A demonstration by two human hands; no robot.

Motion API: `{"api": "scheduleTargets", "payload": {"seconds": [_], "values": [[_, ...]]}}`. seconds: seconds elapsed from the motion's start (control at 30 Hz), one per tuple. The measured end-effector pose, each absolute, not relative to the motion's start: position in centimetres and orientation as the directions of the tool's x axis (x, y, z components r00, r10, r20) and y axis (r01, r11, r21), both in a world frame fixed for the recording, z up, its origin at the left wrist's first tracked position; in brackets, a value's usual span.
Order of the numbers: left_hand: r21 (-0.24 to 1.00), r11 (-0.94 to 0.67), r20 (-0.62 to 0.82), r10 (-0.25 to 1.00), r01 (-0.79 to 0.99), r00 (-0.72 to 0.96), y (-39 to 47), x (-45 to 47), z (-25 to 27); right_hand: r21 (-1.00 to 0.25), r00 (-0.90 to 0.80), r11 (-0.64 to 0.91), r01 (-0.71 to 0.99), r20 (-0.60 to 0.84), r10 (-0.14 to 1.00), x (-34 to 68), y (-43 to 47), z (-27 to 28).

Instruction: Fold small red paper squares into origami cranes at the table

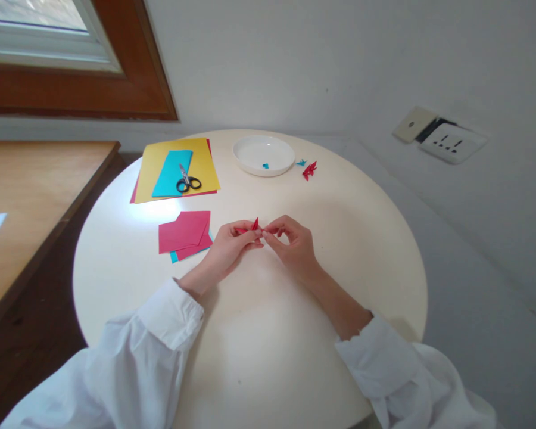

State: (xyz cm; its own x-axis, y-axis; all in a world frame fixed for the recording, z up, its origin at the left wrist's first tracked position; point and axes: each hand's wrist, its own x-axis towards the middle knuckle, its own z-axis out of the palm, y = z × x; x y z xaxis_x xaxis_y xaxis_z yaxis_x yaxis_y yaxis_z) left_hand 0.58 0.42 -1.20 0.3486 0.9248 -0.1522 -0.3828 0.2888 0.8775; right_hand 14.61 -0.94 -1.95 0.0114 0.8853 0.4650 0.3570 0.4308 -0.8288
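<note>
Between my two hands, over the middle of the table, is a small red folded paper figure [255,224] with pointed tips, partly covered by fingers. My left hand [232,243] pinches its body between thumb and fingers. From the other side, my right hand [295,241] has thumb and forefinger closed on the figure's right end. Left of my left hand lie several red paper squares [183,232], with a blue sheet [174,257] showing from beneath.
At the back left, scissors [188,180] with black handles lie on blue paper [170,170] and larger yellow sheets [152,158]. A white plate [263,173] holds a small blue piece. Beside it are red folded figures [309,171] and a blue one [301,162]. Walls border the round table [259,357].
</note>
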Motion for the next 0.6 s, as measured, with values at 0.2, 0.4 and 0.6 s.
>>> {"api": "scheduleTargets", "payload": {"seconds": [0.2, 0.4, 0.6], "values": [[0.838, 0.31, -0.156, 0.925, -0.449, 0.347, 0.4, 0.6, -1.25, -0.831, 0.0, 0.446, 0.331, 0.473, 0.881, 14.58, -0.97, -2.13], [0.862, 0.26, -0.128, 0.943, -0.436, 0.308, 0.58, 0.68, -1.25, -0.916, 0.05, 0.36, 0.18, 0.374, 0.926, 14.44, -0.84, -1.96], [0.925, 0.169, -0.079, 0.961, -0.341, 0.265, 0.47, 0.64, -1.01, -0.981, 0.108, 0.195, 0.02, 0.196, 0.975, 14.68, -0.3, -1.74]]}}
